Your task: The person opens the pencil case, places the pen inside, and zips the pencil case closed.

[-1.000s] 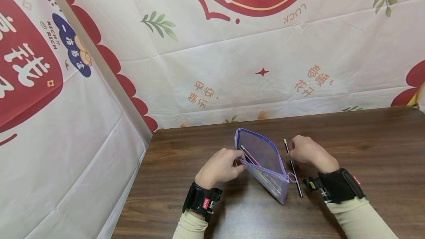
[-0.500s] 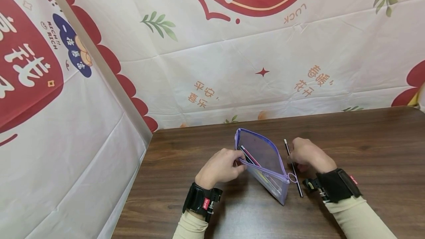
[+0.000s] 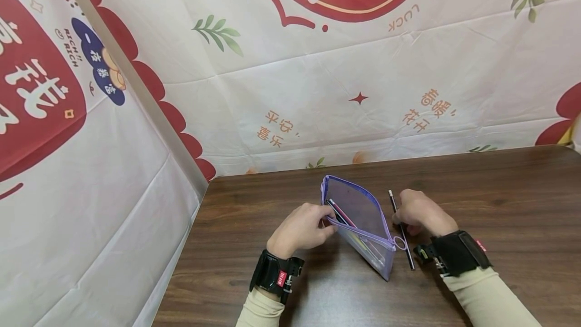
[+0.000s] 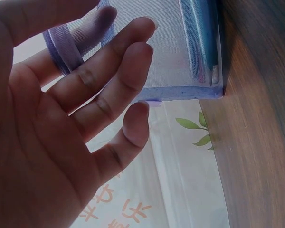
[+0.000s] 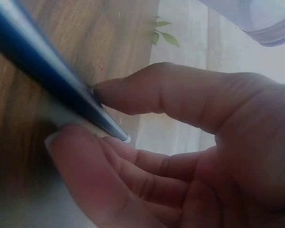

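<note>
A purple mesh pencil case (image 3: pixel 363 201) stands unzipped on the table, its mouth spread wide. My left hand (image 3: pixel 304 228) pinches the near side of its rim, the forefinger tucked inside the mesh (image 4: pixel 168 61). Several pens and pencils (image 3: pixel 343 214) lean within the case. Just right of it lies a dark pencil (image 3: pixel 405 238) with a white tip, pointing away from me. My right hand (image 3: pixel 424 211) holds this pencil near its far half. In the right wrist view, the thumb touches one side of the pencil (image 5: pixel 52 71) and the forefinger is at the other.
The dark brown wooden table (image 3: pixel 236 246) extends to both sides. Behind it hangs a white printed cloth (image 3: pixel 317 85), and another cloth panel (image 3: pixel 109 206) borders the left. A purple zipper-pull ring (image 3: pixel 399 242) sticks out from the case towards the pencil.
My right hand has shifted slightly along the pencil towards me. The left hand, the case and the pencil look the same as before.
</note>
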### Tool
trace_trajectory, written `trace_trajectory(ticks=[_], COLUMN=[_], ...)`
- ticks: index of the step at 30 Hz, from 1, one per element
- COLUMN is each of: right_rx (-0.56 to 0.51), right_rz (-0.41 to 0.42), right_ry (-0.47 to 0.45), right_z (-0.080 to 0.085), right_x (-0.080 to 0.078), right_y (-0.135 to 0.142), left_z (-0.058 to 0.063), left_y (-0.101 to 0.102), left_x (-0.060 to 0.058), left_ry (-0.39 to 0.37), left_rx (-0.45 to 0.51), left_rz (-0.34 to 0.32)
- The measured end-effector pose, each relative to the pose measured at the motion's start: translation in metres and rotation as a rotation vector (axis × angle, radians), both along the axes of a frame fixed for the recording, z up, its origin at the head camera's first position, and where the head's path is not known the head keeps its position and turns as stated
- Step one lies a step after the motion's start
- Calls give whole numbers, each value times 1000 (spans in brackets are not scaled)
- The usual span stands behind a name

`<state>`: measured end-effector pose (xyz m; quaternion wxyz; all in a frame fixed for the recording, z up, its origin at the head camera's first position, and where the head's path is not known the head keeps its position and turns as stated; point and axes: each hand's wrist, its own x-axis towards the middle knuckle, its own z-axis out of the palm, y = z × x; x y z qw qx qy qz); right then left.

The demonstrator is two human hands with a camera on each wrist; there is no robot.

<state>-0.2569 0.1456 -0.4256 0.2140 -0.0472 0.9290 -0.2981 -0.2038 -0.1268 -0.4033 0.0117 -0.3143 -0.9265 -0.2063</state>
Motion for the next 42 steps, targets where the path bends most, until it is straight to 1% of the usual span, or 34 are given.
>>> trace_trajectory(ticks=[7, 14, 23, 31, 42], right_rx=[-16, -26, -2, -5, -18], right_rz=[12, -6, -9, -9, 12], right_ry=[26, 11, 23, 18, 77], right_z=[-5, -6, -7, -6, -9], right_x=[0, 0, 1, 2, -2], right_y=[-2, -4, -6, -5, -3], left_z=[0, 0, 0, 0, 0], left_y=[0, 0, -1, 0, 0], left_x=[0, 1, 2, 2, 2], left_ry=[-2, -8, -17, -27, -19], left_rx=[6, 1, 3, 4, 11], left_rz=[2, 8, 14, 10, 12])
